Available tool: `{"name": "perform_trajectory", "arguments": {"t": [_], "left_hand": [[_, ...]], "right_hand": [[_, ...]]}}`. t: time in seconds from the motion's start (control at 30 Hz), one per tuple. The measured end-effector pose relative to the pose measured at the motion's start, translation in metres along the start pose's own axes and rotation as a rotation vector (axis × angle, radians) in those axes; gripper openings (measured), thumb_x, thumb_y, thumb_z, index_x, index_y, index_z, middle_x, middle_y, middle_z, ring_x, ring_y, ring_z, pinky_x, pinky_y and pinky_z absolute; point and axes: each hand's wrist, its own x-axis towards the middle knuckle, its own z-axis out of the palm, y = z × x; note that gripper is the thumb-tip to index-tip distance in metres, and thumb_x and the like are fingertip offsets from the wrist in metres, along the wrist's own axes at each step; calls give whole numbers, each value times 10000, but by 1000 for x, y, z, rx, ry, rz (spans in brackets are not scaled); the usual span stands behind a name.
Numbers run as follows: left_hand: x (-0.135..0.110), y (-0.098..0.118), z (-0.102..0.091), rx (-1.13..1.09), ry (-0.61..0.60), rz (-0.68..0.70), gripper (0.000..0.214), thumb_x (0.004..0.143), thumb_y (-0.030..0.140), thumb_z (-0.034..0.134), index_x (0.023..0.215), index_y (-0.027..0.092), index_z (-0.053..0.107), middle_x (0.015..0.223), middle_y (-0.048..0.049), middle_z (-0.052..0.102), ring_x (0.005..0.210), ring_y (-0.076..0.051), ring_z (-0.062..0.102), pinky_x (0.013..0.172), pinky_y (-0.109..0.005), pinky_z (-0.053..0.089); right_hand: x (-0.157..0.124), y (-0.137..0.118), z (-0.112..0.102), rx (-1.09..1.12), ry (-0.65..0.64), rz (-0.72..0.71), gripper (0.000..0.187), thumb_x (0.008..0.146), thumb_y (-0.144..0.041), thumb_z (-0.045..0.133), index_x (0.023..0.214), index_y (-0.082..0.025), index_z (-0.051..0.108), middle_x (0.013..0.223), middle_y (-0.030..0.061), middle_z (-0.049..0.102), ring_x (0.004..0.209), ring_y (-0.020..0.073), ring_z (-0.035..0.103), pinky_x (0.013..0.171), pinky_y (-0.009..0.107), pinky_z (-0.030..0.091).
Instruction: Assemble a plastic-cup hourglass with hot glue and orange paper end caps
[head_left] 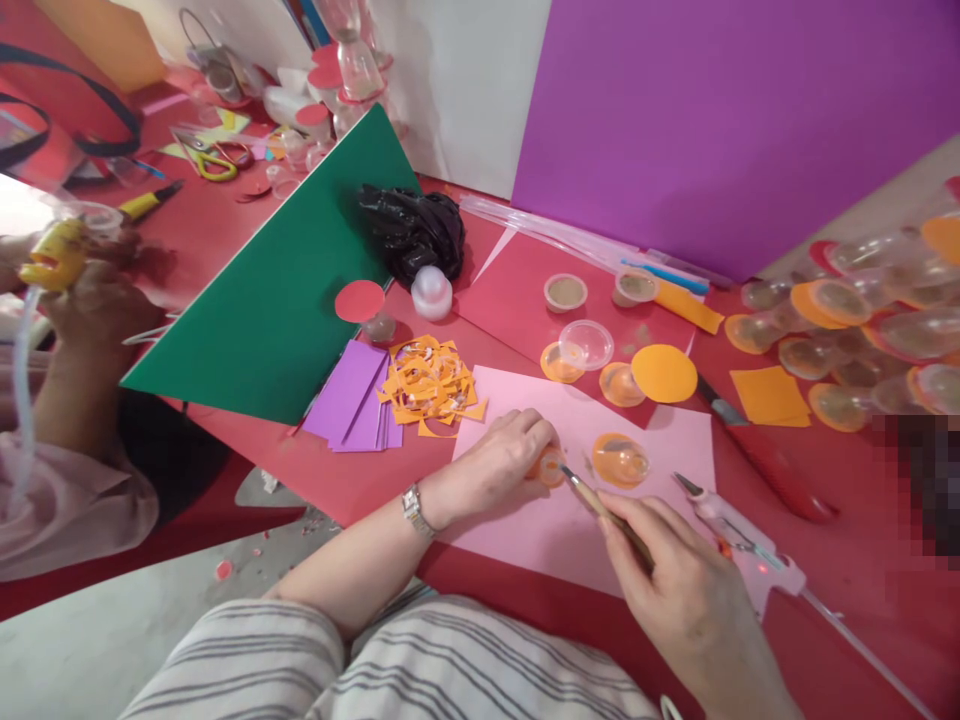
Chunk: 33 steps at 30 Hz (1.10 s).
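Note:
My left hand (501,457), with a wristwatch, is closed around a small clear cup with an orange disc (550,466) and presses it onto a pink paper sheet (525,525). My right hand (671,560) grips a thin wooden-handled tool (592,500) whose tip touches that cup. A second orange-backed cup (620,460) lies just right of the tip. A pink glue gun (731,530) rests to the right of my right hand.
Orange paper scraps (431,385), purple paper strips (352,395), a green board (300,285), a black plastic bag (412,230) and a red craft knife (765,465) lie around. Several finished cups (847,340) pile up at right. Another person's hand (90,300) holds a yellow glue gun (56,255) at left.

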Motion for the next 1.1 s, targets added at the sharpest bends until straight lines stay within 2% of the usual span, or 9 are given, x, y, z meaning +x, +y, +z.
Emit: {"name": "perform_trajectory", "arguments": {"t": [0.3,0.67,0.9,0.97,1.1], "left_hand": [[0,1,2,-7,9,10,240,815,164,691,989,168,526,1015,-74,580,907,-205,544,831,-319,466],[-1,1,0,9,8,15,208,836,190,656,1002,176,531,1035,-85,586,932,-217,550,858,-342,473],[-1,-1,-6,31,-59,93,375,741,10,575,1078,174,558,1086,-83,604,1023,-226,554,951,-358,444],[0,-2,-7,31,-67,86,394,745,33,621,1104,181,554,1116,-86,602,1059,-240,546,966,-372,440],[1,-5,-7,37,-60,32,465,705,175,819,1088,175,555,1115,-94,599,1051,-265,531,929,-381,456]], "right_hand": [[5,-2,0,-5,19,-6,230,1001,-242,429,967,-194,651,773,19,694,618,124,654,554,240,437],[-1,-1,0,-55,32,-63,226,989,-220,470,1060,-181,681,772,21,698,684,129,680,574,236,438],[-12,3,-2,64,7,38,205,1002,-251,457,1071,-206,645,831,15,702,717,120,691,630,219,491],[-11,3,-1,84,-2,33,203,1002,-246,451,1064,-205,639,827,18,699,711,119,692,620,215,500],[-9,3,1,116,-19,34,197,994,-231,451,1061,-199,633,815,20,693,711,124,695,597,212,505]]}}
